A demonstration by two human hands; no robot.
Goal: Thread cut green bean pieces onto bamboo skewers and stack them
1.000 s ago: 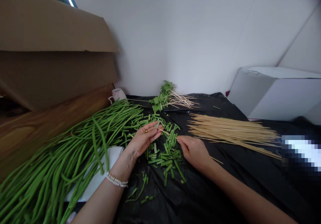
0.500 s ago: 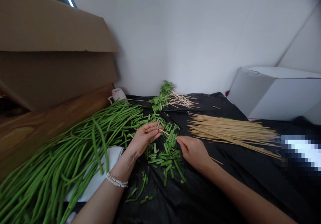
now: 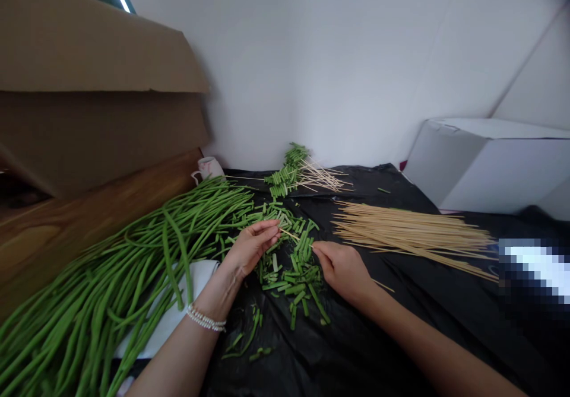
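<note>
A thin wooden skewer (image 3: pixel 290 234) runs between my two hands, above a heap of cut green bean pieces (image 3: pixel 296 289). My right hand (image 3: pixel 344 267) is closed round the skewer, and its other end sticks out behind the wrist. At the tip, my left hand (image 3: pixel 250 246) pinches with thumb and fingers a small bean piece, mostly hidden by the fingertips. Beyond the heap, bean pieces threaded on skewers (image 3: pixel 284 177) lie stacked, their bare sticks pointing right. To the right of my right hand lies a bundle of bare skewers (image 3: pixel 414 231).
Long whole green beans (image 3: pixel 93 296) spread over the left side, partly on a white sheet (image 3: pixel 164 320). Black plastic (image 3: pixel 351 349) covers the table. A mug (image 3: pixel 210 168) and a large cardboard box (image 3: pixel 102 59) stand at the left, a white box (image 3: pixel 499 165) at the right.
My left hand has turned slightly and its fingers have closed more over the bean piece at the skewer's tip. The right hand stays almost in place.
</note>
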